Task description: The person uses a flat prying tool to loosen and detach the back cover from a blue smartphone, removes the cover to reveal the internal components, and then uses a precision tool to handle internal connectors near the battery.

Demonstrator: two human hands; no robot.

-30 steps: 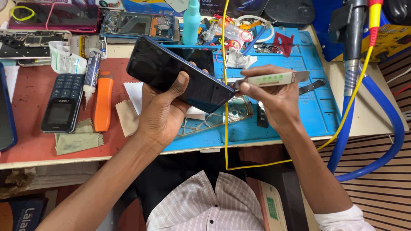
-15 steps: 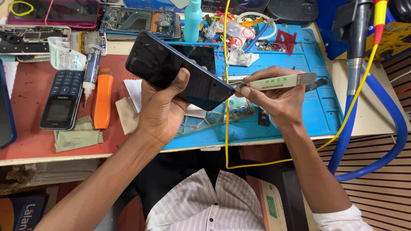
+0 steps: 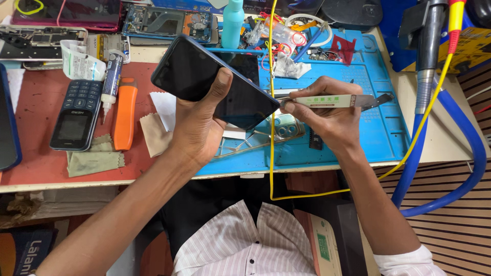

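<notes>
My left hand (image 3: pixel 201 128) holds a dark smartphone (image 3: pixel 204 82) tilted above the bench, thumb across its black screen. My right hand (image 3: pixel 322 115) pinches a flat white-and-metal pry tool (image 3: pixel 332 100) whose tip meets the phone's lower right corner. Both hands hover over the blue work mat (image 3: pixel 358 128). Under the phone a clear phone case (image 3: pixel 286 130) and thin metal tweezers (image 3: pixel 245 145) lie on the mat.
On the red mat (image 3: pixel 36 168) at left lie a black keypad phone (image 3: pixel 75 115), an orange cutter (image 3: pixel 124 112), a glue tube (image 3: pixel 111 82) and grey cloths (image 3: pixel 94 158). Opened phones (image 3: pixel 169 23), a teal bottle (image 3: pixel 232 15) and parts line the back. A yellow wire (image 3: pixel 271 143) and blue hose (image 3: pixel 460 153) hang right.
The phone and both hands have shifted slightly; the pry tool's tip stays against the phone's lower right corner.
</notes>
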